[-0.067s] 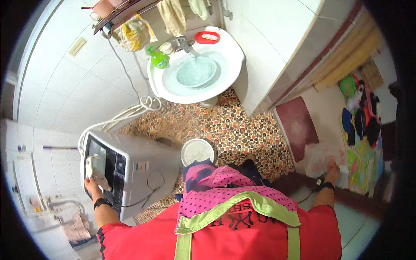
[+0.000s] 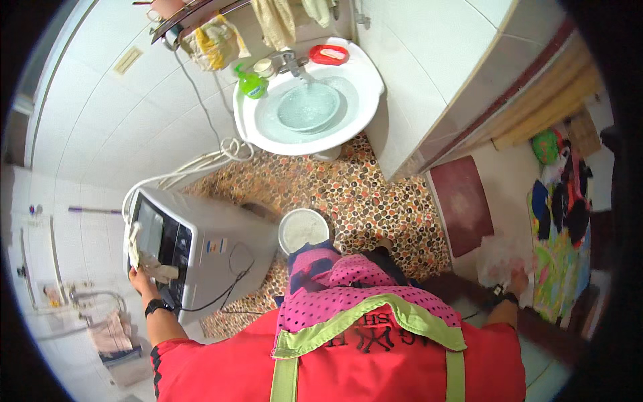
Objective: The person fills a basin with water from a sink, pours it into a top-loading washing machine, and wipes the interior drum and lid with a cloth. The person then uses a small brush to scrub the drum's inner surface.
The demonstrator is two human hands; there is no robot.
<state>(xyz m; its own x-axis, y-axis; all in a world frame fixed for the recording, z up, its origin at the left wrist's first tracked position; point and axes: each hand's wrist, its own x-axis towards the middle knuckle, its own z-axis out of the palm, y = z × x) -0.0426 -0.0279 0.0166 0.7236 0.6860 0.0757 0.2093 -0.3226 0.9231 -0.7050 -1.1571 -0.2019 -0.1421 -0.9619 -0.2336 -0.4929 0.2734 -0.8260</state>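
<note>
On the left, my left hand (image 2: 142, 283) is closed on a limp cream cloth (image 2: 158, 271), too small to tell as a sock or a rag. It is over the top of a white washing machine (image 2: 231, 231) with a dark control panel (image 2: 175, 248). Far out to the right, my right hand (image 2: 518, 282) grips a clear plastic bag (image 2: 501, 258) with faint reddish print. The fingers there are partly blurred. Each wrist wears a dark band with a cable.
Ahead stands a white washbasin (image 2: 362, 110) with a pale green basin (image 2: 309, 107) under the tap (image 2: 291, 63). A green pump bottle (image 2: 252, 85) is on its rim. A white bucket (image 2: 303, 230) stands on the pebble-patterned floor. Clothes (image 2: 566, 194) and a maroon mat (image 2: 461, 201) lie right.
The cream cloth has shifted in my left hand, one end now spreading toward the control panel. My right hand is still on the bag. The whole view has moved slightly.
</note>
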